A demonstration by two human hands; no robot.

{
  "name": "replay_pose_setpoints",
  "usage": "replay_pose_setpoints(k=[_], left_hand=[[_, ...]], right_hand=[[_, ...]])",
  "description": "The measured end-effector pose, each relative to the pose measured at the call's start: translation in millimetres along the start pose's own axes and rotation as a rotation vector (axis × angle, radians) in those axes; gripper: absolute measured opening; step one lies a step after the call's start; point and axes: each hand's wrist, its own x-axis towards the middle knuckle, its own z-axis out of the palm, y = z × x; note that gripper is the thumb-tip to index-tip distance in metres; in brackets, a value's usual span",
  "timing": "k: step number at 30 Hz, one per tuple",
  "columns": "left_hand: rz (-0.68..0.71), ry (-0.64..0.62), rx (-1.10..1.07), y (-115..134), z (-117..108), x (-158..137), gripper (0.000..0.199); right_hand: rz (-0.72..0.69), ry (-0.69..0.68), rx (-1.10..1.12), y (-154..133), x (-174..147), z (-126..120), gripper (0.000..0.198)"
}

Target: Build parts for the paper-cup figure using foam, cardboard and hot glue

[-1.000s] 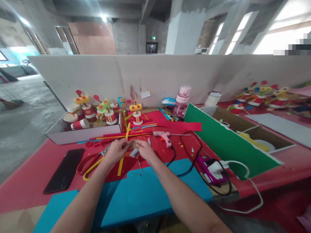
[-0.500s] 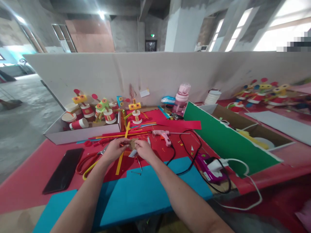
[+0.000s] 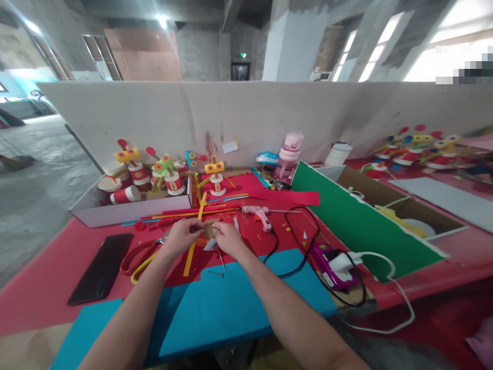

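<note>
Between my two hands is a small brown piece of cardboard (image 3: 209, 229), pinched from both sides above the red paper. My left hand (image 3: 184, 236) is closed on its left edge, and my right hand (image 3: 228, 238) grips the right edge; some fingertips are hidden. A yellow paper strip (image 3: 191, 256) lies on the table under and beside my left hand. Just below my right hand are a small whitish piece (image 3: 210, 244) and a thin metal tool (image 3: 221, 258). Scissors with red and yellow handles (image 3: 139, 259) rest left of my left wrist.
A pink glue gun (image 3: 260, 216) lies right of my hands, its black cord (image 3: 296, 267) looping toward a purple power strip (image 3: 335, 272). A black phone (image 3: 100, 268) lies left. Paper-cup figures (image 3: 174, 182) stand in a white box (image 3: 134, 214). A green-sided box (image 3: 358, 226) stands right.
Almost nothing differs. Both hands keep hold of the brown cardboard piece in nearly the same spot, with only a very slight shift of the fingers.
</note>
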Motion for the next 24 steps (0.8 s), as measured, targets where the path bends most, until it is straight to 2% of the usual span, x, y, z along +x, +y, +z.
replay_pose_setpoints(k=[8, 13, 17, 20, 24], left_hand=[[0.08, 0.117, 0.216, 14.0, 10.6, -3.1, 0.006], [0.166, 0.151, 0.435, 16.4, 22.5, -3.7, 0.015], [0.202, 0.161, 0.519, 18.0, 29.1, -5.4, 0.018], [0.175, 0.189, 0.402, 16.4, 27.7, -4.4, 0.018], [0.064, 0.09, -0.001, 6.6, 16.7, -0.1, 0.017]], right_hand=[[0.065, -0.003, 0.203, -1.2, 1.7, 1.3, 0.017], [0.095, 0.012, 0.277, -1.3, 1.5, 4.0, 0.019], [0.114, 0.033, 0.304, -1.6, 1.3, 3.7, 0.02], [0.11, 0.024, 0.338, -2.8, 1.8, 1.5, 0.019], [0.119, -0.014, 0.314, -0.7, 4.0, 0.7, 0.017]])
